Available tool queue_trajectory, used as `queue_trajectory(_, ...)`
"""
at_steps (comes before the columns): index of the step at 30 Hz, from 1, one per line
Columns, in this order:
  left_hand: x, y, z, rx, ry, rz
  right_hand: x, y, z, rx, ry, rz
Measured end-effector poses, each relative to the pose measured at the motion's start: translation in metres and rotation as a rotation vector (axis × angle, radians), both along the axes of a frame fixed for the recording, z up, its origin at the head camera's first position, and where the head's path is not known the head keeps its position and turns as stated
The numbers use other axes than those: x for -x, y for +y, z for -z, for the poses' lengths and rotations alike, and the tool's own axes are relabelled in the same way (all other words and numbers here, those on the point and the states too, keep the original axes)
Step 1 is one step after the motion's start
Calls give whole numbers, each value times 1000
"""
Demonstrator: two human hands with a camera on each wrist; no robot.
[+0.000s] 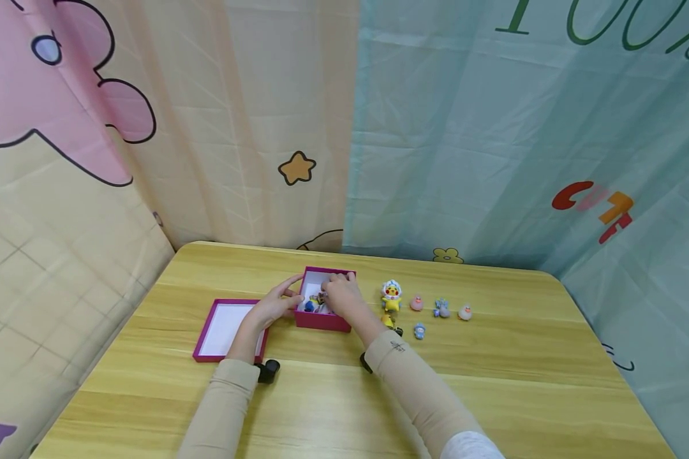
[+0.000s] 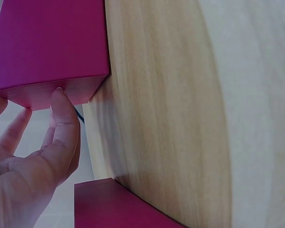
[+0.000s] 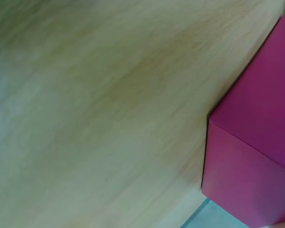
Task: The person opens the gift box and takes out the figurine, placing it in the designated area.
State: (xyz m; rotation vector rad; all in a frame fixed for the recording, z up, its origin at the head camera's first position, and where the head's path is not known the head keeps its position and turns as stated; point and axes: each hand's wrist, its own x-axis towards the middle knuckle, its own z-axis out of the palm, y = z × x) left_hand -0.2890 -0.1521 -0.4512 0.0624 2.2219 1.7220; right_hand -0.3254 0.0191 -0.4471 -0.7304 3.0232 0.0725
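Note:
A magenta box (image 1: 321, 321) with a white inside stands near the far side of the table, holding several small figurines (image 1: 312, 303). My left hand (image 1: 272, 307) touches the box's left side; in the left wrist view its fingers (image 2: 62, 123) are spread and fairly straight against that wall. Over the box's right part, my right hand (image 1: 344, 294) reaches down inside. Its fingertips are hidden among the figurines, so whether they pinch one cannot be told. The right wrist view shows only the box's outer walls (image 3: 251, 171) and the table.
The shallow magenta lid (image 1: 229, 324), white side up, lies left of the box, partly behind the left wrist. Right of the box stand a yellow figurine with a white bonnet (image 1: 392, 296), a pink duck (image 1: 416, 303), a blue-grey figurine (image 1: 441, 308), a white duck (image 1: 465, 312) and a small blue figurine (image 1: 419, 331).

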Motion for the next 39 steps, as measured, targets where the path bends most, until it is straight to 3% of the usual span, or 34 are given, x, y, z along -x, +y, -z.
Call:
queue_trajectory(8,0,-1,0,13,6,11,0,1,2,46,-3,1)
queue_trajectory(22,0,-1,0,-6,11,20,-3,2,-4,-16,-56,-23)
queue_trajectory(39,0,0,0,-11,-2,3,-1,1,-2,-38,-32,-11)
